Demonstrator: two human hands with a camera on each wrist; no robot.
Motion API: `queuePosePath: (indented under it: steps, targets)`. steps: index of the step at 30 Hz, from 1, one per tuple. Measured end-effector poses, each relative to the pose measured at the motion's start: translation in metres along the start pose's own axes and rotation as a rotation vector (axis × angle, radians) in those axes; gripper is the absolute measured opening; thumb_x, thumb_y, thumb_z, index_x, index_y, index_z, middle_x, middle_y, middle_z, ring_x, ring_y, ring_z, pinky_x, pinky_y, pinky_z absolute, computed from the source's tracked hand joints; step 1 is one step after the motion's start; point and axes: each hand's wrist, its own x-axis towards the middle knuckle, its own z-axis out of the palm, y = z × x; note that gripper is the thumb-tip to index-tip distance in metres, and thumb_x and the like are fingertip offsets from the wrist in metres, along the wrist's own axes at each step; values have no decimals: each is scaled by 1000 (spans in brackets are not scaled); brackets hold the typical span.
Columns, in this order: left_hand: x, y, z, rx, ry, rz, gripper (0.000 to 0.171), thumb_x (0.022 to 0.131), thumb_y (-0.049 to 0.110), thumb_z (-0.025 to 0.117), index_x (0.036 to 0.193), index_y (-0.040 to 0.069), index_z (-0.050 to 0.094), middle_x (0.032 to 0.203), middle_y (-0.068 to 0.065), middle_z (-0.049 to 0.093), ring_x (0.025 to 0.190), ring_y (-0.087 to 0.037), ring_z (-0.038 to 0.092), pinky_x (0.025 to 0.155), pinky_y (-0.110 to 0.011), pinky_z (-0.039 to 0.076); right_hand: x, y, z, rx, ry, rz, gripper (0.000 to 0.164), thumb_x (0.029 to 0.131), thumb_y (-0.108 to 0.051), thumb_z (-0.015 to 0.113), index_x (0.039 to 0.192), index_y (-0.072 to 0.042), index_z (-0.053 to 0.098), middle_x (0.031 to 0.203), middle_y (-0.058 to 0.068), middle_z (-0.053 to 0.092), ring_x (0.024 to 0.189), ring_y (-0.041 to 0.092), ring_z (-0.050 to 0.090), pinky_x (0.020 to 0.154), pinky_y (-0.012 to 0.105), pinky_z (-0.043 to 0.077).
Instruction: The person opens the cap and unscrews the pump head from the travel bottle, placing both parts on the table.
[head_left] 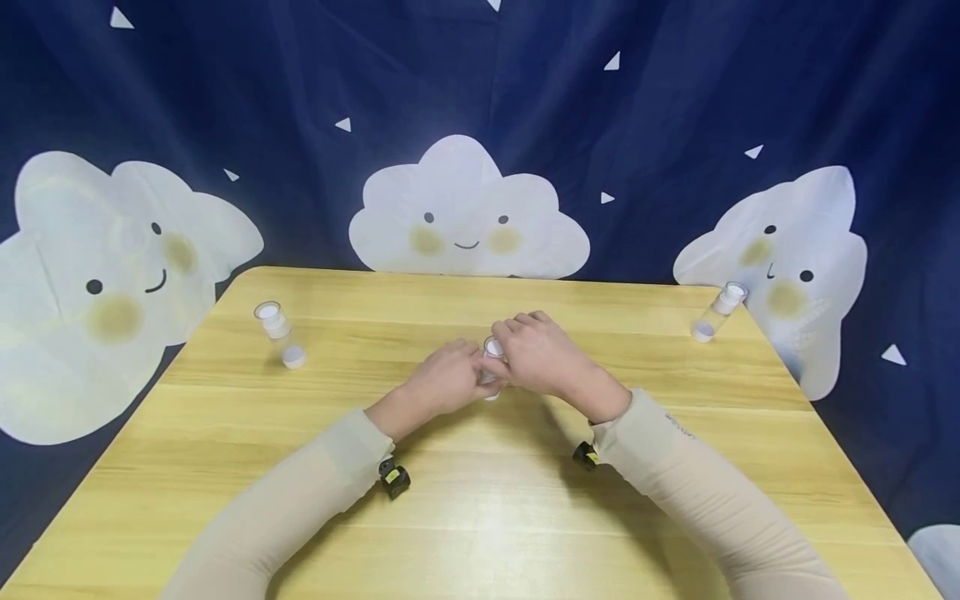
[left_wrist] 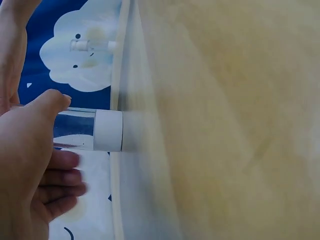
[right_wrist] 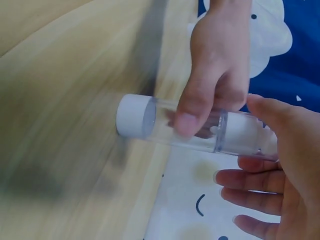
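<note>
In the head view a clear cylindrical bottle (head_left: pixel 492 347) stands upright at the middle of the table, partly hidden by both hands. My left hand (head_left: pixel 447 377) grips its transparent body, the thumb lying across it in the right wrist view. At the top, my right hand (head_left: pixel 543 354) holds the clear cap (right_wrist: pixel 242 134) between thumb and index finger, its other fingers loosely bent. The bottle's white base (right_wrist: pixel 135 116) shows below the hands, at or very near the tabletop. A white inner part is visible through the cap.
Similar clear bottles stand on the wooden table (head_left: pixel 480 533): one bottle (head_left: pixel 279 333) at the back left, another bottle (head_left: pixel 718 312) near the back right corner. Behind the table hangs a dark blue curtain (head_left: pixel 480 83) with white cloud prints.
</note>
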Motion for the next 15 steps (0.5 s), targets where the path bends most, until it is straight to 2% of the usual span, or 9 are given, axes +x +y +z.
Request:
queuePosePath:
  steps: [5,7,11,15]
  targets:
    - [-1,-3,1,3,55,12,42,94,56,55,102,16,65,78,5,51,70,-13,43,67,-27,40,0,1,5,26,-16,13,46,97,-53,51,89,-8,55,73,0,52,75,23,58,84,44,49]
    - [-1,-4,1,-19,66,16,42,93,55,58,107,16,65,81,5,53,72,-13,44,69,-28,41,0,1,6,41,-22,14,46,97,-54,50,90,-8,55,73,-1,52,76,23,58,84,44,49]
    - [-1,-3,3,-43,47,25,42,95,49,58,119,15,64,85,2,56,75,-13,47,71,-28,44,-1,2,4,92,-54,28,46,96,-55,51,93,-9,55,77,-1,52,79,22,57,87,45,47]
    - [0,-2,4,-48,20,20,42,96,47,57,119,13,64,85,1,57,74,-13,48,72,-28,45,-1,4,1,116,-72,23,45,95,-55,55,95,-10,56,78,-2,53,81,21,57,89,45,46]
